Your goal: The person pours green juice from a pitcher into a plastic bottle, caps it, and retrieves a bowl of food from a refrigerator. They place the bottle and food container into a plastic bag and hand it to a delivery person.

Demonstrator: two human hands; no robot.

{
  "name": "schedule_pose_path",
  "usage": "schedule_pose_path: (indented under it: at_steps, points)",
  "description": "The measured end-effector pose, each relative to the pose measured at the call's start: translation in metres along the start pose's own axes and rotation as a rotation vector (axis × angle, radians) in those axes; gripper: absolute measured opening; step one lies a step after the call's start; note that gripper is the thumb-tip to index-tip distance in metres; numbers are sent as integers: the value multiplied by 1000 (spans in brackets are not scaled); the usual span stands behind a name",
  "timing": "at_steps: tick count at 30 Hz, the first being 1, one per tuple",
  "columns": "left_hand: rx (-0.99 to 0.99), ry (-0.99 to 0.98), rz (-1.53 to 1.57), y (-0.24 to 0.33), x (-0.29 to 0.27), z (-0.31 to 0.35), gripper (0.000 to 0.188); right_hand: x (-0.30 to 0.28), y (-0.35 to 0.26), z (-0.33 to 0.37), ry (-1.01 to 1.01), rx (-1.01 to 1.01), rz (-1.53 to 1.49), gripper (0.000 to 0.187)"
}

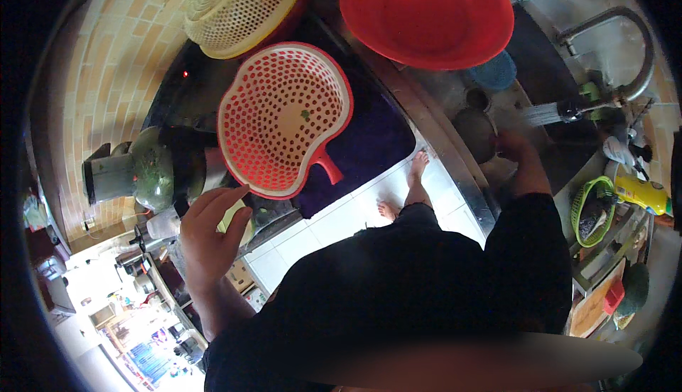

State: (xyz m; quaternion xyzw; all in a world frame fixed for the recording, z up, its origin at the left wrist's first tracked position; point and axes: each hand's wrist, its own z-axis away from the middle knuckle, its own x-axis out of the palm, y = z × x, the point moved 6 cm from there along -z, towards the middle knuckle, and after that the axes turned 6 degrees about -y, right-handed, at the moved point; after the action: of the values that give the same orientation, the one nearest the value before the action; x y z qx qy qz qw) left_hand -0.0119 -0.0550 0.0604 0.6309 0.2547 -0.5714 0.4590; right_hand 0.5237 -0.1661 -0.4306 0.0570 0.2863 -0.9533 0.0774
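A red-and-cream colander with a short red handle lies on the dark counter, with a green scrap on its bottom. My left hand is beside its near left rim, fingers stretched and thumb apart. Its fingertips come up to the rim; whether they touch is unclear. Down in the sink, my right hand is at the edge of a round, dark grey dish-like thing, fingers closed at its rim. Water runs from the faucet close to that hand. Shadow partly hides the right fingers.
A big red basin stands over the sink's far side, with a blue round piece by it. A yellow strainer basket is at the far left. A food processor stands left; a green basket and yellow bottle stand right.
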Motion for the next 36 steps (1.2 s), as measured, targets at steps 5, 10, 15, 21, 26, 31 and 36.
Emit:
schedule_pose_path:
  at_steps: [5, 10, 15, 21, 26, 31, 36]
  points:
    - [27, 102, 126, -9, -16, 36, 24, -53, 21, 27, 89, -698, -1048, 50]
    - [32, 139, 164, -10, -7, 59, 22, -44, -22, 89, 507, -782, -1584, 56]
    - [95, 181, 190, -15, -13, 68, 21, -29, -29, 134, 482, -992, -1602, 61]
    - [96, 159, 200, -9, -16, 60, 21, -9, -45, 109, 436, -862, -1542, 56]
    - [116, 138, 241, -4, -19, 53, 23, -19, 24, 101, 570, -974, -2045, 49]
    - [110, 145, 194, -4, -17, 54, 23, -4, 17, 102, 534, -744, -1909, 46]
    - [111, 162, 215, -8, -17, 50, 23, -36, 63, 72, 672, -824, -1957, 48]
